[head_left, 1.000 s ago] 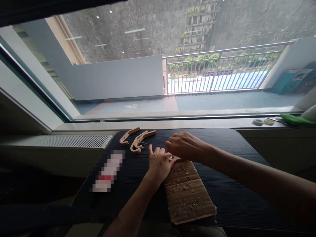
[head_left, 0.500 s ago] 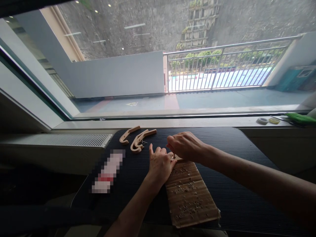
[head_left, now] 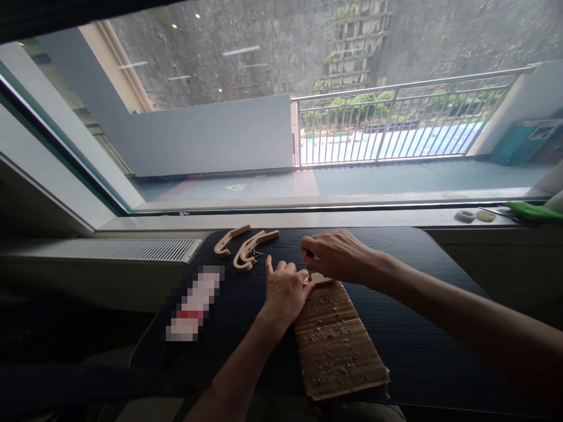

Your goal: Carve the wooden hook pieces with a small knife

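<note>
My right hand is closed around the dark handle of a screwdriver, held upright with its thin shaft pointing down. Its tip meets a pale wooden piece lying at the far end of a corrugated cardboard sheet. From the left, my left hand pinches that wooden piece beside the tip and covers much of it. Small holes and torn bits dot the cardboard. Past my left hand lie curved wooden hooks with a few screws among them.
Another wooden hook rests near the far left of the black table. A blurred pink-and-white item is at the left. On the window sill are tape rolls and a green cloth-like thing.
My right hand has turned and lifted slightly, so the screwdriver's dark handle now shows below the fingers. More of the wooden piece is visible. My left hand stays in place.
</note>
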The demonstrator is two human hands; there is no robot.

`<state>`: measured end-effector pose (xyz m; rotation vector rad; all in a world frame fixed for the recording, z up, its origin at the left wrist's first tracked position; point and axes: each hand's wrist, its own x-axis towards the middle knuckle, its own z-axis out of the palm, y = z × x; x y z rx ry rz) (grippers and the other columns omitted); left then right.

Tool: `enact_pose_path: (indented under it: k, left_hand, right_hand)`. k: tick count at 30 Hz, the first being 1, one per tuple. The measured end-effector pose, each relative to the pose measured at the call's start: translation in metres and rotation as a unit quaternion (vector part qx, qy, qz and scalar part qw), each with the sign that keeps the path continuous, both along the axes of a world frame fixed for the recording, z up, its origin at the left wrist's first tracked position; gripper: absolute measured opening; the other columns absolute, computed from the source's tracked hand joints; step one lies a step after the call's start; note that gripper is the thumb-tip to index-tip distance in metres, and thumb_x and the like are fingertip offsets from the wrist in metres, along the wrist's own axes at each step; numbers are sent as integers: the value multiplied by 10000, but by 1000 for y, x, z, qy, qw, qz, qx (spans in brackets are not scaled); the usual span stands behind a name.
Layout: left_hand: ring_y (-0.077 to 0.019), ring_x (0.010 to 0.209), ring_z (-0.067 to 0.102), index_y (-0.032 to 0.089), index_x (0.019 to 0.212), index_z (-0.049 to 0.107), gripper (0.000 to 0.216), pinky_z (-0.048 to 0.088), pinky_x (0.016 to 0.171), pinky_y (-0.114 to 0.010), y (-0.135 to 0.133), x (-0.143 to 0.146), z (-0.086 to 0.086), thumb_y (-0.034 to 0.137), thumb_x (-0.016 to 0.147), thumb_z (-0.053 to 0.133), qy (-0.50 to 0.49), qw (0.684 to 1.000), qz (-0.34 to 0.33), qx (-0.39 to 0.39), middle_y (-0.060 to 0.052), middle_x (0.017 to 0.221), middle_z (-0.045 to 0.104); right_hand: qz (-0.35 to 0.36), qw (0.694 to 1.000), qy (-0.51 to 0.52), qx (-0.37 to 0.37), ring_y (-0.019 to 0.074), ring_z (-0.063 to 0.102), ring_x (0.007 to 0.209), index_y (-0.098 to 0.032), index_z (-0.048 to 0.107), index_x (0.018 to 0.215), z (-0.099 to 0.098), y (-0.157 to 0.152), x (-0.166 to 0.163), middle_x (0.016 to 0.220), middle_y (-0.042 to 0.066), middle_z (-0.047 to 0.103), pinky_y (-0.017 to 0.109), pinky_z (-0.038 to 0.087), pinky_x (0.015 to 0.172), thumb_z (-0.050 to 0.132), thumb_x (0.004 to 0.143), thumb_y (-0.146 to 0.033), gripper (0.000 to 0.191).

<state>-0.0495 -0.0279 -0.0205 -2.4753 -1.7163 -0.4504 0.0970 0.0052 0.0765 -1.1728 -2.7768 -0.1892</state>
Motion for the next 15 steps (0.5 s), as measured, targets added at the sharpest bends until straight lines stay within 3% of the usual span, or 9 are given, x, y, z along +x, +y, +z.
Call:
enact_pose_path:
  k: [4,9,12,15]
  left_hand:
    - [-212,899,495,267,887,658,233,127,1036,-567,-1,1,1,443,823,519,-4,1000,0,-8,-26,829,589]
    - [-216,920,495,272,900,662,229,104,1048,-563,0,2,2,433,828,516,-12,1000,1,-17,-29,857,603]
    - [-215,920,494,267,895,663,245,99,1050,-561,1,2,1,440,836,500,-11,1000,4,-17,-32,856,602]
    - [-212,905,495,270,905,657,235,110,1046,-560,1,2,0,437,830,511,-6,1000,2,-10,-26,832,595]
  right_hand:
    - [85,996,8,-36,103,477,601,-155,540,813,3,-1,9,737,24,601,252,261,510,453,876,-192,114]
    - [136,990,21,-34,101,462,624,-140,534,805,-7,5,8,729,21,577,254,286,553,470,872,-156,94]
    - [129,991,36,-29,99,463,612,-137,536,822,-12,7,5,727,24,583,254,277,547,456,883,-168,105]
    - [69,996,37,-35,95,467,572,-133,534,823,-13,7,2,701,28,595,253,255,518,439,898,-213,145]
